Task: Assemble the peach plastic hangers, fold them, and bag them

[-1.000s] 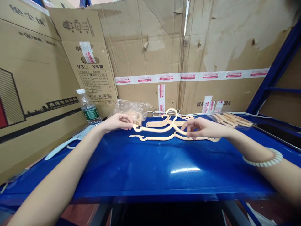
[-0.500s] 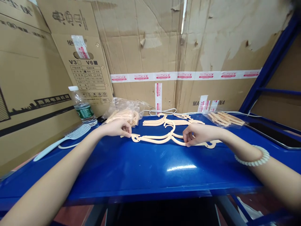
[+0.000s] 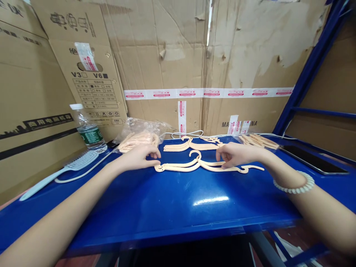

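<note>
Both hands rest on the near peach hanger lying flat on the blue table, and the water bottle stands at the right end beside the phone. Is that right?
Not quite. The head view shows the water bottle at the left end, by the comb; the phone lies at the right. The left hand and right hand do rest on the near hanger on the blue table.

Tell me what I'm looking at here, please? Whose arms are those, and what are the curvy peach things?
The camera sits on a person's head and looks down, so you see that person's own two arms reaching forward. There is no machine here.

The left hand and the right hand rest at the two ends of a peach plastic clothes hanger, which lies flat on a shiny blue table. Fingertips touch it; neither hand has lifted it.

Another hanger lies just behind. A clear bag of hangers sits behind the left hand, and a loose bunch behind the right. On the left are a water bottle and a pale blue hairbrush. A phone lies on the right. Cardboard boxes stand behind.
</note>
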`<state>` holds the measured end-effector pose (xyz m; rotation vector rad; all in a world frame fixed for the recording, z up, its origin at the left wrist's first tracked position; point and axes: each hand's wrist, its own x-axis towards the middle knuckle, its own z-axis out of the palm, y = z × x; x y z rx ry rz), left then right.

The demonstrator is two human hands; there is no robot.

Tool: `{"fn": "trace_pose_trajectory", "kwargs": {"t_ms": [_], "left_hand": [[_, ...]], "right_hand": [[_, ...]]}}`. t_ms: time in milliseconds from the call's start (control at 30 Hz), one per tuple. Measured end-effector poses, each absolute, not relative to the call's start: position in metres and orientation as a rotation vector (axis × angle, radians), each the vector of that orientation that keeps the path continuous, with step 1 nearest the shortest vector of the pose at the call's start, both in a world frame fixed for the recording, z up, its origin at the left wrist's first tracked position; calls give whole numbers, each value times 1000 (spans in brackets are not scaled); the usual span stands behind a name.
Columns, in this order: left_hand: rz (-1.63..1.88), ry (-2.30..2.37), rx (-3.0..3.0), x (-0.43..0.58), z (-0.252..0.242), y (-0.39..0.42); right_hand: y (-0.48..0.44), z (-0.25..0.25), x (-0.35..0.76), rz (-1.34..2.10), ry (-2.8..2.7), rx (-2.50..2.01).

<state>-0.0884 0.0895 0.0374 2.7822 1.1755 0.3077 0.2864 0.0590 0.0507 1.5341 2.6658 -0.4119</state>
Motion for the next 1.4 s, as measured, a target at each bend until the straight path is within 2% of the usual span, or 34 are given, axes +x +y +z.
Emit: {"fn": "trace_pose_trajectory", "kwargs": {"t_ms": [133,300,900,1400], "left_hand": [[236,957,2819,-77,31,81],[118,1001,2752,-80,32,84],[-10,1139,2727,-83,42,78],[-41,1227,2755,-90,44,74]], "right_hand": [[62,56,306,-588,2459,1571],[67,59,318,-523,2317,1664],[81,49,323,-788,2406,1665],[79,47,317,-805,2402,1687]]}}
